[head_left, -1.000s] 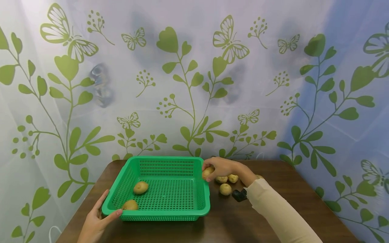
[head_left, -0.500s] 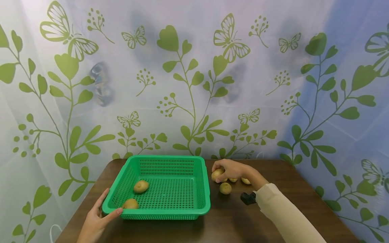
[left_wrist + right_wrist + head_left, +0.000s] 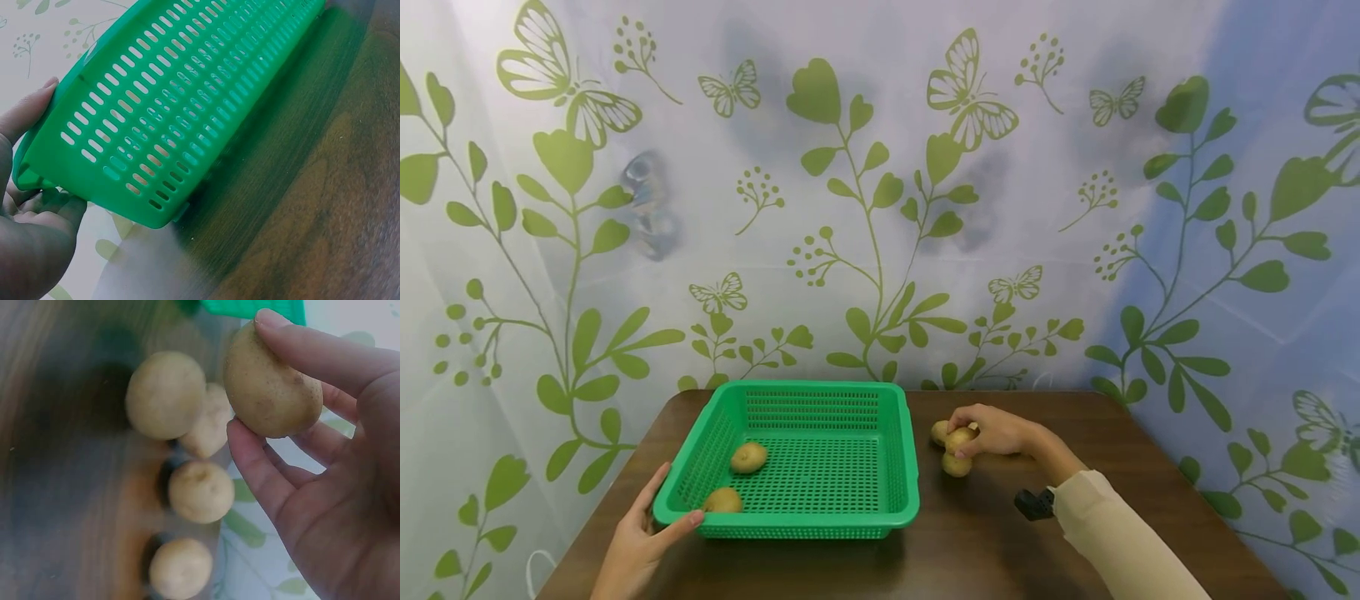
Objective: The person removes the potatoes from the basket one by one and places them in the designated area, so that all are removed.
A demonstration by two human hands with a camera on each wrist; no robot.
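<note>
Just right of the green basket (image 3: 808,522), above the wooden table (image 3: 962,542) and close to four loose potatoes (image 3: 201,492), grips one potato (image 3: 272,387) between thumb and fingertips of the right hand (image 3: 995,431), while clasping the basket's near-left corner with the left hand (image 3: 640,533), with fingers curled beneath its edge. Probably handles as firm, fairly light and hard to bruise, yet round and smooth enough to roll or slip out of a lopsided pinch. Calls for a hold across the widest middle, with thumb opposite fingers.
</note>
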